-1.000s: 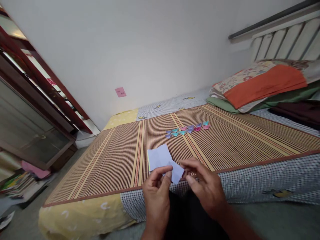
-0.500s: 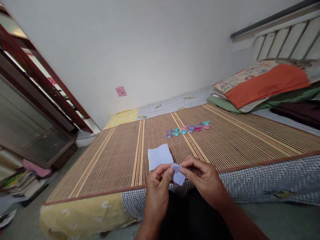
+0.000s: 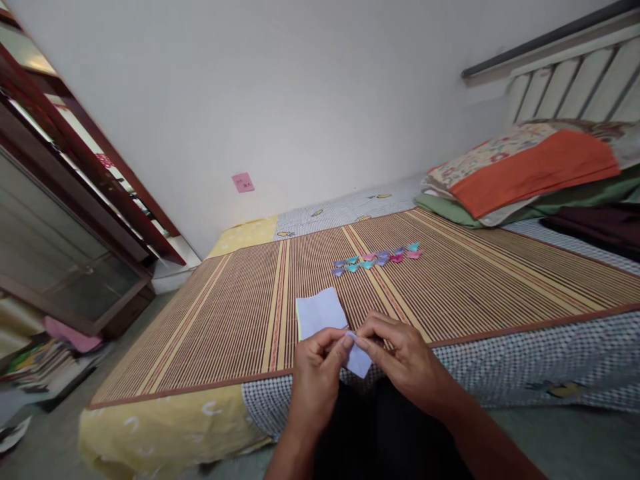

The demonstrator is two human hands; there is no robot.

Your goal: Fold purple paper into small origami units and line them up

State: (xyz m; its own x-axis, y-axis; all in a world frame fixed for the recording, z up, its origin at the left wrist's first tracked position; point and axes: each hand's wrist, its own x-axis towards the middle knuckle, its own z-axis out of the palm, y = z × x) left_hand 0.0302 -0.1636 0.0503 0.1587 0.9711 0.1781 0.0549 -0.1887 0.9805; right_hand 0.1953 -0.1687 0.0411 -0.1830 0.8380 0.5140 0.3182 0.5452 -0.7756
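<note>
- One stack of flat sheets (image 3: 320, 313), pale on top, yellow edge showing at left; lies on the striped mat (image 3: 225, 320). Judged unfolded stock; sheet count cannot be told.
- One left hand (image 3: 317, 373), thumb and forefinger pinching the held paper; its fingers cover the stack's near edge.
- One held paper (image 3: 359, 361), pale purple, raised between both hands, above the dark lap (image 3: 390, 433); a corner points down. Judged part-folded, with more folding left; fingers hide the pinched top, so the exact fold cannot be read.
- About twelve small folded papers (image 3: 368, 264), purple, turquoise and pink, in two rows farther back on the mat, well apart from the hands. Judged complete.
- One right hand (image 3: 405, 350), thumb and curled fingers gripping the same paper's upper right.
- One pile of books (image 3: 33, 367), possibly magazines, at lower left.
- One glass-panelled door (image 3: 60, 253), beside the mat's left end.
- One pink note (image 3: 243, 183) on the wall (image 3: 325, 100); writing too small to read.
- One orange and floral pillow (image 3: 535, 173) on green bedding (image 3: 445, 208), well beyond the hands; judged no hindrance.
</note>
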